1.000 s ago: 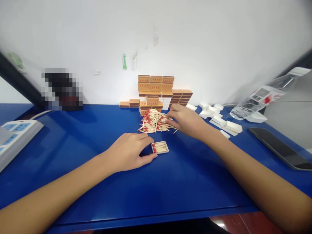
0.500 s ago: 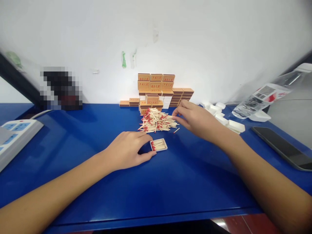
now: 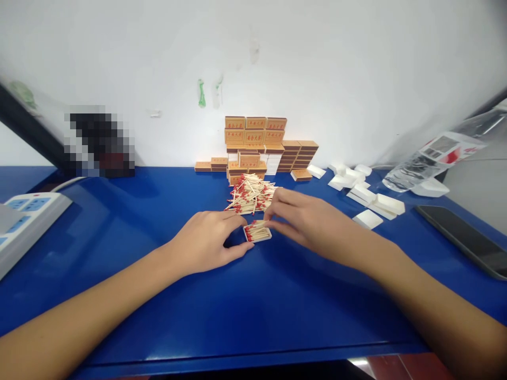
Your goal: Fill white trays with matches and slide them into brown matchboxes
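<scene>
A small white matchbox tray [image 3: 257, 232] with red-tipped matches in it lies on the blue table [image 3: 253, 306]. My left hand [image 3: 206, 244] grips the tray's left end between thumb and fingers. My right hand [image 3: 304, 220] is at the tray's right end, fingertips pinched over the matches inside. Just behind the tray lies a loose pile of matches [image 3: 251, 193].
Stacked orange matchboxes [image 3: 255, 143] stand against the white wall. Several empty white trays [image 3: 362, 191] lie at the right, near a plastic bag [image 3: 431, 158] and a dark phone [image 3: 465, 241]. A white power strip [image 3: 24, 216] sits at the left edge.
My right hand left the match pile and moved down and left to the tray. My left hand has kept its hold on the tray.
</scene>
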Demonstrator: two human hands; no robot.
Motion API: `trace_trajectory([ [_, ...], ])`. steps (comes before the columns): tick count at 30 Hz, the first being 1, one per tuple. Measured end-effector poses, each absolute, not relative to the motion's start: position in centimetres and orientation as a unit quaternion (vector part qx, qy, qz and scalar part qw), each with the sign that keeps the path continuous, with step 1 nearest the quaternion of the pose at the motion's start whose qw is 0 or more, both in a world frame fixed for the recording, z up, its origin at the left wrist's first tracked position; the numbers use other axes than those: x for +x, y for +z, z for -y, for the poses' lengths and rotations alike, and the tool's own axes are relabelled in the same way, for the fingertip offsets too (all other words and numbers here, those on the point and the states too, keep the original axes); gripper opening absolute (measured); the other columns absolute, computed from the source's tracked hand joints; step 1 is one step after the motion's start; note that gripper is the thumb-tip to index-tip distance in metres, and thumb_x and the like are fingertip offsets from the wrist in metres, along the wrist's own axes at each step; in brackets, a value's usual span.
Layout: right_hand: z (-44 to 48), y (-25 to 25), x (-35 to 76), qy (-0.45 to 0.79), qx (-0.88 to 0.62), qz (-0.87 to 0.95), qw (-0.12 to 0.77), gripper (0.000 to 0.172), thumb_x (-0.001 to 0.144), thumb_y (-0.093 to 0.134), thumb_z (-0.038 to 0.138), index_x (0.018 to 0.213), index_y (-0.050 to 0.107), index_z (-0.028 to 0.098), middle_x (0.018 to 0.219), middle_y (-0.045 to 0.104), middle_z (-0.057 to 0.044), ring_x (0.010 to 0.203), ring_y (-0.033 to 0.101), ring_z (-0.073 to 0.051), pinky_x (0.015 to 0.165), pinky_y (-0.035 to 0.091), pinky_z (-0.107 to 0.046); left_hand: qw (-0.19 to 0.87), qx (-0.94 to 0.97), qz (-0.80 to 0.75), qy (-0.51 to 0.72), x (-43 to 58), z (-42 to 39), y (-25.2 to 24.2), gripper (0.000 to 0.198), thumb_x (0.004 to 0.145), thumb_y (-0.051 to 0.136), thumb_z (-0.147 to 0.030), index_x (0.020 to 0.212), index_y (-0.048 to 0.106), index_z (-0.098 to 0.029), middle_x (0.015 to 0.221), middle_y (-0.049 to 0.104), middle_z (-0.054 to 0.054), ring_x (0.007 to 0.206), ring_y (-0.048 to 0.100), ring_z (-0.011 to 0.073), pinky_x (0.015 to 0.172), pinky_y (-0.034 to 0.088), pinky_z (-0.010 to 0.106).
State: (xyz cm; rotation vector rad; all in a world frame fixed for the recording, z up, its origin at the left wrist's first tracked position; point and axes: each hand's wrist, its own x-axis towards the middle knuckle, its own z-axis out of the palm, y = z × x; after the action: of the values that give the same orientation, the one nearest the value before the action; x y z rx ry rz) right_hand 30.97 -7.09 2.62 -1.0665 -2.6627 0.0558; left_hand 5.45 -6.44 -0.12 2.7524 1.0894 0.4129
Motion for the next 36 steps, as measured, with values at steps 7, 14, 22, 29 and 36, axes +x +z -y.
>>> trace_trajectory([
  [7,7.5,1.4,30.2,0.024,-0.371,0.923,0.103,0.016,0.106,0.055,0.025,0.106,0.069,0.016,0.105,0.063,-0.009,0.085,0.064,-0.020,0.070,0.048,-0.032,0.079,0.918,-0.366,0.128,5.4,6.4,-0.1,0.029,0.098,0.064,-0.045,0.105,0.071,-0.018,0.082,0.066,0.001,0.069,0.061,0.0170,0.064,0.040,0.031],
  [14,7.4,1.2,30.4,0.064,-0.362,0.922,0.120,0.019,0.107,0.053,0.023,0.104,0.071,0.017,0.101,0.060,-0.007,0.082,0.061,-0.018,0.071,0.046,-0.032,0.084,0.919,-0.363,0.130,5.3,6.5,-0.2,0.030,0.097,0.065,-0.045,0.108,0.071,-0.018,0.081,0.066,0.001,0.068,0.061,0.0168,0.064,0.041,0.030],
  [22,7.1,1.1,30.3,0.074,-0.368,0.920,0.114,0.020,0.107,0.050,0.020,0.103,0.070,0.016,0.101,0.062,-0.008,0.083,0.062,-0.018,0.071,0.044,-0.031,0.089,0.930,-0.331,0.134,5.3,6.4,0.0,0.029,0.096,0.066,-0.041,0.109,0.073,-0.016,0.080,0.066,0.000,0.068,0.062,0.0163,0.063,0.042,0.030],
  [29,7.4,0.8,30.2,0.077,-0.367,0.915,0.148,0.018,0.106,0.052,0.021,0.101,0.068,0.015,0.103,0.062,-0.008,0.080,0.060,-0.017,0.070,0.044,-0.031,0.086,0.932,-0.326,0.133,5.3,6.5,0.0,0.029,0.097,0.066,-0.041,0.110,0.073,-0.016,0.080,0.067,0.001,0.067,0.062,0.0164,0.062,0.042,0.030],
  [36,7.4,1.1,30.5,0.104,-0.348,0.917,0.164,0.016,0.104,0.056,0.020,0.104,0.072,0.016,0.098,0.060,-0.006,0.079,0.058,-0.016,0.069,0.042,-0.030,0.073,0.934,-0.323,0.133,5.3,6.4,0.0,0.027,0.097,0.066,-0.041,0.106,0.073,-0.016,0.080,0.068,0.001,0.067,0.062,0.0164,0.062,0.042,0.030],
])
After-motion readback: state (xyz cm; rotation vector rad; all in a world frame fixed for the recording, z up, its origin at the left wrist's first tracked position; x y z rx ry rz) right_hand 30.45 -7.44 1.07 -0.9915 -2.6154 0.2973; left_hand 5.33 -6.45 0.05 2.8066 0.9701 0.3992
